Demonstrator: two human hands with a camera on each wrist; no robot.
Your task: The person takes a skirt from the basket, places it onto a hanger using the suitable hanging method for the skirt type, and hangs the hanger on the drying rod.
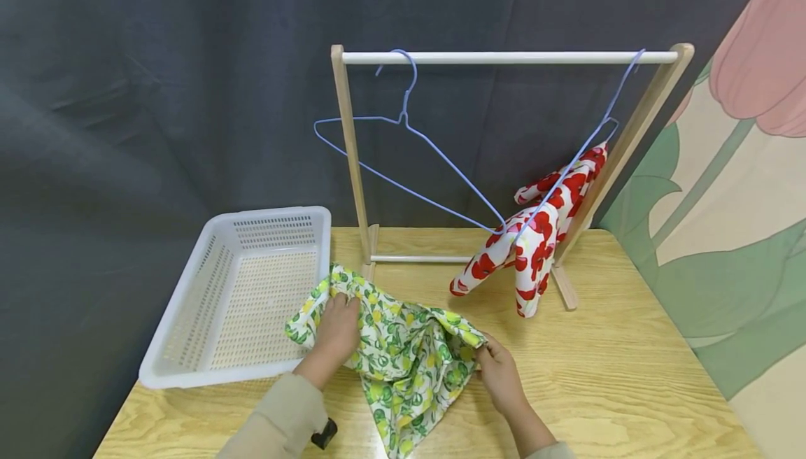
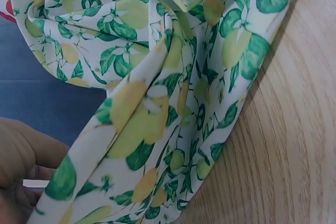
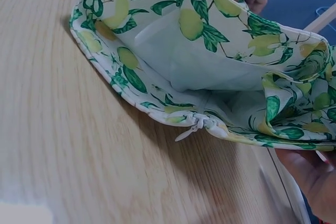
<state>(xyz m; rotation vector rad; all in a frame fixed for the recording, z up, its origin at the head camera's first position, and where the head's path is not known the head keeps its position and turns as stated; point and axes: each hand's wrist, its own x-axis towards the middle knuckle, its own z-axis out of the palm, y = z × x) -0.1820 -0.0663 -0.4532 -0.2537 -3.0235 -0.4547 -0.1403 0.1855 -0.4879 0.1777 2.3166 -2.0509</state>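
A white cotton-like garment with a green and yellow lemon print (image 1: 403, 354) is spread in loose folds at the table's front. At its upper left my left hand (image 1: 338, 329) grips the cloth with curled fingers, beside the basket's edge. My right hand (image 1: 500, 375) pinches the right edge between thumb and fingers. In the right wrist view the garment (image 3: 215, 30) gapes, showing a white inside and a small white tie or pull on its rim; which one I cannot tell. The left wrist view shows the creased cloth (image 2: 131, 124) close up, with my left hand (image 2: 26, 166) at its edge.
A white plastic basket (image 1: 220, 380) stands at the left. Behind the garment rises a wooden rack (image 1: 510, 58) with a white bar. One blue hanger (image 1: 414, 71) hangs bare; another blue hanger (image 1: 620, 92) is at the right, beside a red-flowered white garment (image 1: 535, 263).
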